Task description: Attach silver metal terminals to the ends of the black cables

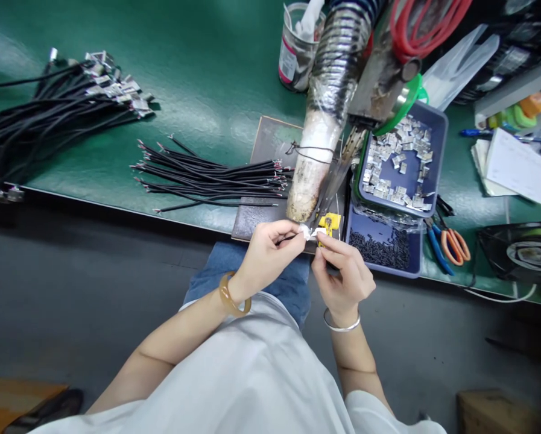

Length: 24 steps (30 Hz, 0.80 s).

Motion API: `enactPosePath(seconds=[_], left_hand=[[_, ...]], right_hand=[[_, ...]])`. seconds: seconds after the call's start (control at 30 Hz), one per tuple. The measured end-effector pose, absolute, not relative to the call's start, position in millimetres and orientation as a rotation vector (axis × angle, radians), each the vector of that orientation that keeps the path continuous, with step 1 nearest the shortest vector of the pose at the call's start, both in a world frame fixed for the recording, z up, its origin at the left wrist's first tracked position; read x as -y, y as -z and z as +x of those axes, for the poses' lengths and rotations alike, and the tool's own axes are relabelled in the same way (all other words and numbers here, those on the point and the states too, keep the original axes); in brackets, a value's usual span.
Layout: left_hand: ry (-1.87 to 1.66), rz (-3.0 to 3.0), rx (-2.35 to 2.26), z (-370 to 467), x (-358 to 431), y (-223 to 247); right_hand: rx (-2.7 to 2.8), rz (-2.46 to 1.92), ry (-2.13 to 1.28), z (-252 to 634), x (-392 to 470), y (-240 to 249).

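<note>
My left hand (pixel 272 250) is closed in a pinch at the front edge of the dark work board (pixel 247 220). A small white piece (pixel 305 231) shows at its fingertips; its kind is too small to tell. Close beside it, my right hand (pixel 342 271) also pinches, near another whitish bit (pixel 318 231), and what it holds is mostly hidden by the fingers. Just beyond the right fingertips sits a yellow fixture (pixel 330 222) under the tip of a metal bar (pixel 340 169). A wrapped duct end (pixel 310 181) hangs right above the left fingers.
Cut black cables (pixel 216 179) lie left of the duct. Finished-looking cables with metal connectors (pixel 116 87) are piled farther left. To the right stand a tray of metal connector shells (pixel 397 160), a bin of small black pieces (pixel 381 247), blue pliers (pixel 439 250) and orange-handled scissors (pixel 455 246).
</note>
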<state>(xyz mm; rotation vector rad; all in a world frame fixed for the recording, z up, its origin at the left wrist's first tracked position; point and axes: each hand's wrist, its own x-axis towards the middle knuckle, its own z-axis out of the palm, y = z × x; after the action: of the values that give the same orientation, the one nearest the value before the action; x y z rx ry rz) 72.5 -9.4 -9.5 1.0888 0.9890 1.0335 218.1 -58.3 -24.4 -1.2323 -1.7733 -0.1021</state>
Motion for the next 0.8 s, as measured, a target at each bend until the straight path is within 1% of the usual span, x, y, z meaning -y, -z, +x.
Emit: enactPosePath(seconds=[0.3, 0.47, 0.8], left_hand=[[-1.070, 1.059, -0.999, 73.0, 10.7, 5.4], [-1.020, 1.058, -1.035, 71.2, 10.7, 5.5], [-0.994, 1.134, -0.982, 65.6, 10.5, 2.7]], right_hand=[[1.833, -1.200, 0.184, 219.8, 55.9, 21.2], [1.852, -1.200, 0.210, 220.3, 57.1, 21.9], [1.790, -1.198, 0.098, 219.3, 60.4, 21.5]])
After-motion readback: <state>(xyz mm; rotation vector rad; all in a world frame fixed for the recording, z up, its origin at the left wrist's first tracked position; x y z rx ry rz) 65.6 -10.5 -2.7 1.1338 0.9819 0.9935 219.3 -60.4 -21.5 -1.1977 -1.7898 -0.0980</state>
